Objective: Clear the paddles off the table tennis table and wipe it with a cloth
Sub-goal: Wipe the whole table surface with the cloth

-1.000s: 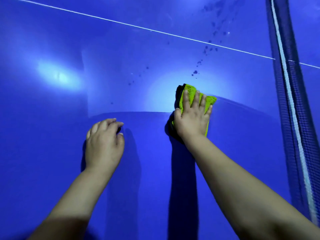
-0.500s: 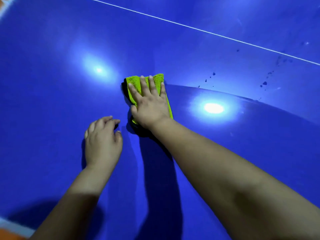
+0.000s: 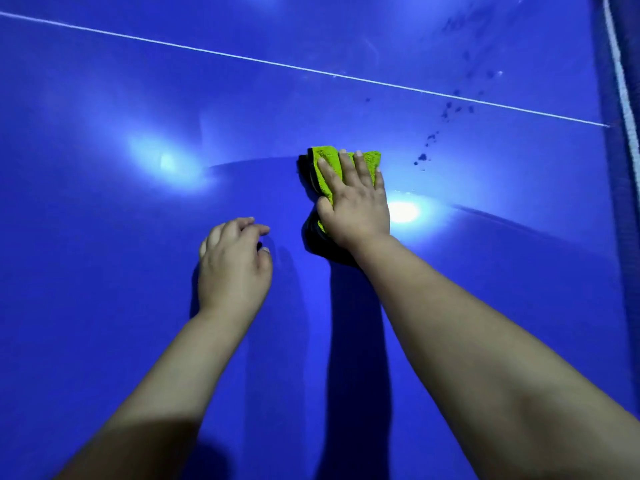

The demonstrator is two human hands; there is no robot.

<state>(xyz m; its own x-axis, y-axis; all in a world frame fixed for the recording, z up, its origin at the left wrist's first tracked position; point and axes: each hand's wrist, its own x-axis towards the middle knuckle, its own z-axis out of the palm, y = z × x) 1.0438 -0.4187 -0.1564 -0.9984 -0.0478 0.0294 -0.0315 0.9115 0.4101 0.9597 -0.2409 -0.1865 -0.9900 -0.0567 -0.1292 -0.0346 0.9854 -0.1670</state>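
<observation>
A blue table tennis table [image 3: 104, 306] fills the view. My right hand [image 3: 355, 206] presses flat, fingers straight, on a folded lime-green cloth [image 3: 325, 168] with a dark underside, near the middle of the table. My left hand [image 3: 233, 268] rests on the table surface just left of it, fingers loosely curled, holding nothing. No paddle is in view.
A white centre line [image 3: 311, 71] crosses the table above the cloth. Dark wet spots [image 3: 422, 157] dot the surface right of the cloth. The net [image 3: 623, 98] with its white band runs along the right edge. Bright light reflections lie on the surface.
My right hand slid the cloth leftwards half a second ago and has now carried it back to the right, towards the dark spots and net. My left hand stayed planted.
</observation>
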